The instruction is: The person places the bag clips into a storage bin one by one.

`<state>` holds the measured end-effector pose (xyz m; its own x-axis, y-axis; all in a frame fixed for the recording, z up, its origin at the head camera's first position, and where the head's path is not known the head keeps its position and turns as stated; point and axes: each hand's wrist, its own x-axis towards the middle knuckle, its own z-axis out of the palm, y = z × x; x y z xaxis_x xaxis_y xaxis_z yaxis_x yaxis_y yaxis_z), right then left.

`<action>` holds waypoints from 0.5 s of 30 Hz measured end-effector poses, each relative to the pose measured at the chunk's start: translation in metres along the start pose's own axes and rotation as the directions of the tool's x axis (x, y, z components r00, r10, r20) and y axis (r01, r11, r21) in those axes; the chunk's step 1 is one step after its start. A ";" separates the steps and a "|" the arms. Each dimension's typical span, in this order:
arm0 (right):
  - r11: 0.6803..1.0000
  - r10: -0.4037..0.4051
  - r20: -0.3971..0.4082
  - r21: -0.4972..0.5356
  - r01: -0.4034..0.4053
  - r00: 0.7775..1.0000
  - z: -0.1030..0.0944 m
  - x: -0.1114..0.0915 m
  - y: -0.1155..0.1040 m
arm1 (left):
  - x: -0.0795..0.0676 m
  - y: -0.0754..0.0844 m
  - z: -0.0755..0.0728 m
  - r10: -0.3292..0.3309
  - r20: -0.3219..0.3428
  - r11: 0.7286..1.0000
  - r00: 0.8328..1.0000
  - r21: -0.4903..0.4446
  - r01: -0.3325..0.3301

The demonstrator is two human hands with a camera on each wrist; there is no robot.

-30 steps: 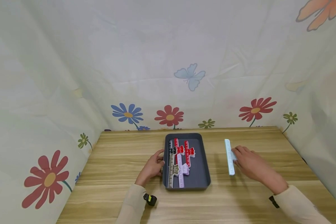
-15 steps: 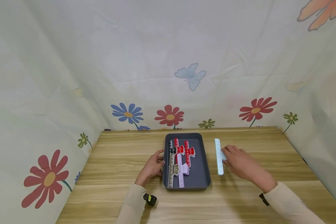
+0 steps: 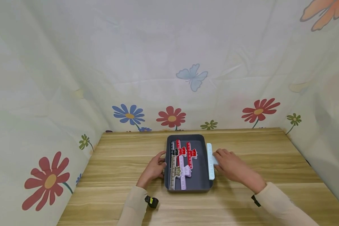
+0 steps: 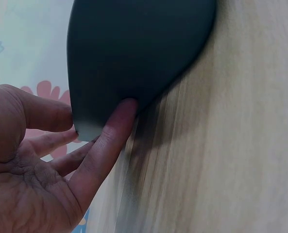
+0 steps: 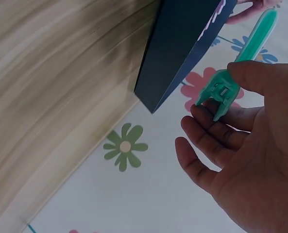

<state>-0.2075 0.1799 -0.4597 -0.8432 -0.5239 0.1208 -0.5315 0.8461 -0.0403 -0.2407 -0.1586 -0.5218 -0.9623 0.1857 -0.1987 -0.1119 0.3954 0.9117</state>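
My right hand (image 3: 234,166) pinches a light blue clip (image 3: 210,161) with a long bar printed with piano keys. The bar hangs upright in the head view, overlapping the right rim of a dark grey tray (image 3: 199,182). In the right wrist view the clip (image 5: 253,41) looks green, its spring handles between thumb and fingers. My left hand (image 3: 153,168) holds the tray's left side, one digit pressed on the outer wall (image 4: 139,48) and others at the rim. Inside the tray lie two red clips (image 3: 190,155), a black one (image 3: 172,147), a gold-and-white one (image 3: 173,172) and a lilac one (image 3: 182,175).
The tray stands on a wood-grain table (image 3: 124,150), bare wood on both sides. A white cloth (image 3: 147,62) printed with flowers and a butterfly hangs behind it and at the sides. The clips crowd the tray's left half.
My right hand has carried the light blue clip leftward, from over the table to the tray's right rim. My left hand and the tray have stayed put.
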 end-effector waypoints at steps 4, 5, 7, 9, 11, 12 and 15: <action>1.000 -0.009 0.022 0.026 0.009 1.000 0.002 0.008 -0.007 | 0.001 0.000 0.000 -0.003 -0.001 1.000 1.000 -0.008 0.003; 0.999 -0.011 0.029 0.035 0.010 1.000 0.003 0.010 -0.009 | 0.001 -0.001 0.000 0.003 0.002 1.000 1.000 -0.007 -0.003; 0.999 -0.016 0.047 0.046 0.014 0.999 0.006 0.014 -0.012 | 0.001 -0.001 0.000 0.000 0.003 1.000 1.000 -0.011 0.000; 0.998 -0.019 0.064 0.057 0.015 0.998 0.009 0.017 -0.015 | 0.000 0.000 0.000 -0.004 0.002 1.000 1.000 -0.008 0.004; 0.998 -0.029 0.066 0.062 0.025 0.997 0.012 0.020 -0.017 | 0.000 0.000 0.000 -0.001 0.004 1.000 1.000 -0.007 0.001; 0.998 -0.033 0.067 0.063 0.028 0.997 0.013 0.021 -0.018 | 0.000 0.000 0.000 -0.005 0.003 1.000 1.000 -0.008 0.005; 0.997 -0.044 0.057 0.065 0.040 0.997 0.017 0.024 -0.020 | 0.000 0.001 0.000 -0.005 0.001 1.000 1.000 -0.010 0.005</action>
<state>-0.2187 0.1487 -0.4724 -0.8224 -0.5650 0.0656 -0.5688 0.8163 -0.1002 -0.2408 -0.1583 -0.5210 -0.9615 0.1846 -0.2034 -0.1190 0.3871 0.9143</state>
